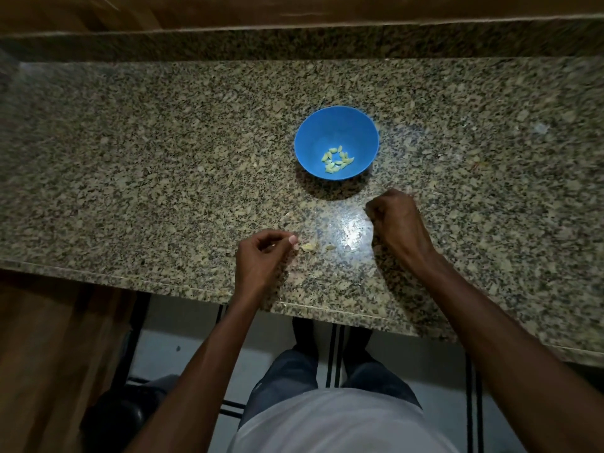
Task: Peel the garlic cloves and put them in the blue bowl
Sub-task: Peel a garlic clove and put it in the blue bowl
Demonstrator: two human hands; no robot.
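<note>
On the speckled worktop (163, 158), near its front edge, a few unpeeled garlic cloves (309, 247) were seen lying just to the right of the left hand (261, 256), whose fingers (293, 239) were curled in a narrow pinch; whether anything was held could not be told. The right hand (397, 217) was closed in a fist farther back; its contents were hidden. The blue bowl (336, 125), holding peeled cloves (338, 159), stood beyond both hands. The left hand was judged nearer the loose cloves.
</note>
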